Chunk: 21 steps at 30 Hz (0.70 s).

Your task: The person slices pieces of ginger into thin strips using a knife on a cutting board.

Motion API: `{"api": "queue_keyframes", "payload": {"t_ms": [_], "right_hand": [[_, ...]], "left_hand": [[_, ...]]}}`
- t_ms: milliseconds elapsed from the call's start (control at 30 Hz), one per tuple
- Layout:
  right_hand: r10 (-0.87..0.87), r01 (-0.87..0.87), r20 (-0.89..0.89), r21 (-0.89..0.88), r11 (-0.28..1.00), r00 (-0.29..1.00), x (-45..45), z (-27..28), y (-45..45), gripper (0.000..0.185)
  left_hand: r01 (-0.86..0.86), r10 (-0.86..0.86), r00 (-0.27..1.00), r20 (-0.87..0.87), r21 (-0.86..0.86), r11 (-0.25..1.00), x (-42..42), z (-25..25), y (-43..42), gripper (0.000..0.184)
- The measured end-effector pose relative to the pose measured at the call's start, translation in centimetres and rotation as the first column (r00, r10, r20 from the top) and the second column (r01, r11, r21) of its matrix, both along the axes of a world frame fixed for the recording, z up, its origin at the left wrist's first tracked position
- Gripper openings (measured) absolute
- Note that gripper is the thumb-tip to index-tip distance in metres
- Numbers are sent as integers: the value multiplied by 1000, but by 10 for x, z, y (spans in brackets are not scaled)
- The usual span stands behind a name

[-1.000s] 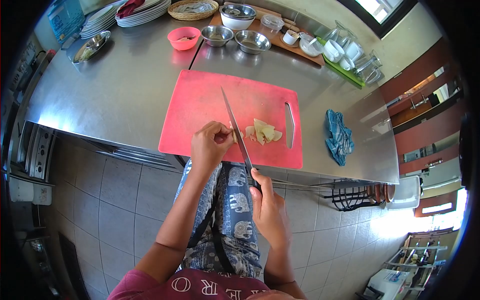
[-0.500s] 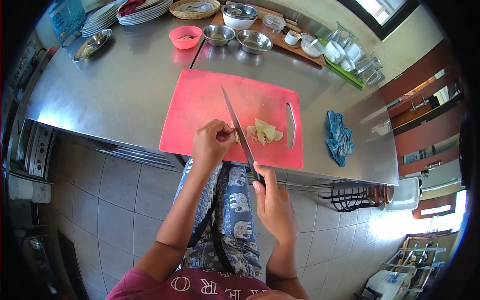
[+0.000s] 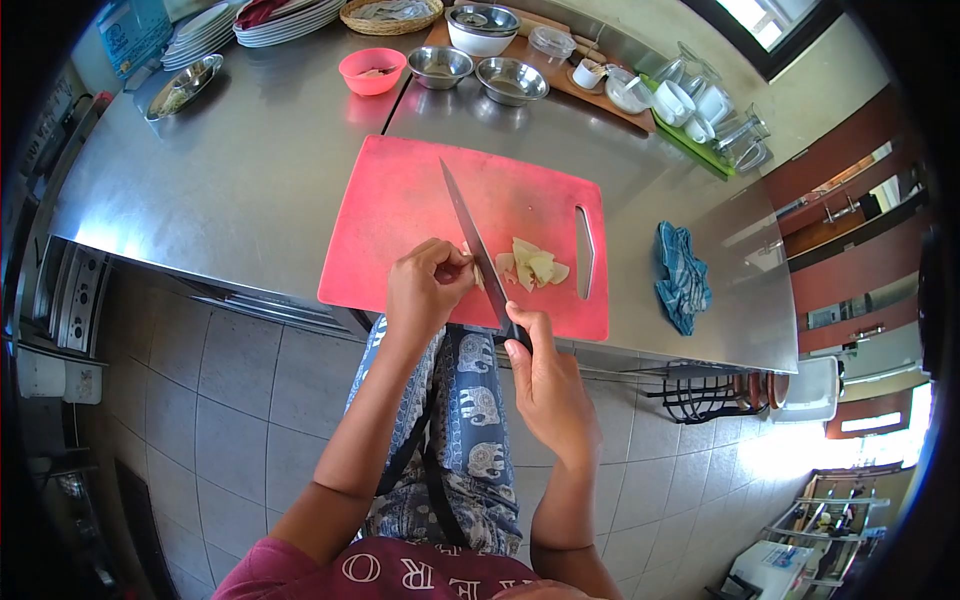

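A kitchen knife [image 3: 464, 214] lies slantwise over the pink cutting board [image 3: 400, 180], blade tip pointing away from me. My right hand [image 3: 545, 375] is wrapped round its black handle at the board's near edge. Just left of the blade, my left hand [image 3: 428, 285] is closed in a pinch on a pale food piece, mostly hidden by the fingers and the blade. On the other side of the knife sits a small heap of pale yellowish cut slices [image 3: 535, 264]; I cannot tell what food they are.
The board rests on a steel counter [image 3: 230, 190]. Behind it stand a pink bowl [image 3: 370, 80] and two metal bowls [image 3: 511, 88]. A crumpled blue cloth [image 3: 682, 278] lies to the right. Stacked plates [image 3: 290, 30] and a green tray with glassware [image 3: 690, 145] line the back.
The knife and my right hand have shifted very slightly away from me. My left hand keeps its pinch in nearly the same place, and the slices have not visibly moved on the board.
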State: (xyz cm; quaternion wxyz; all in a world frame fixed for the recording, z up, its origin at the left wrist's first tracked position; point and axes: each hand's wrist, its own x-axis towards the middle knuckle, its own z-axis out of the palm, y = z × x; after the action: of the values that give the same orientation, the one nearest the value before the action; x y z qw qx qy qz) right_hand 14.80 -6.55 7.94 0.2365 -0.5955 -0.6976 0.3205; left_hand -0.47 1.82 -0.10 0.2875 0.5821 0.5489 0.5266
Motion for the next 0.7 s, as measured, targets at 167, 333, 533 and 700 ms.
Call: {"api": "queue_keyframes", "payload": {"t_ms": [167, 333, 533, 700], "right_hand": [[17, -13, -47, 74, 997, 999, 0, -7, 3, 29], [7, -5, -39, 43, 999, 999, -4, -6, 4, 30], [-39, 38, 28, 19, 999, 999, -18, -5, -5, 32], [-39, 38, 86, 7, 999, 996, -21, -4, -7, 33]], "left_hand": [[-10, 10, 1000, -10, 30, 999, 0, 0, 0, 11], [-3, 2, 1000, 16, 31, 1000, -2, -1, -1, 11], [4, -4, 1000, -10, 7, 1000, -5, -4, -2, 10], [0, 0, 1000, 12, 32, 999, -4, -3, -3, 14]]}}
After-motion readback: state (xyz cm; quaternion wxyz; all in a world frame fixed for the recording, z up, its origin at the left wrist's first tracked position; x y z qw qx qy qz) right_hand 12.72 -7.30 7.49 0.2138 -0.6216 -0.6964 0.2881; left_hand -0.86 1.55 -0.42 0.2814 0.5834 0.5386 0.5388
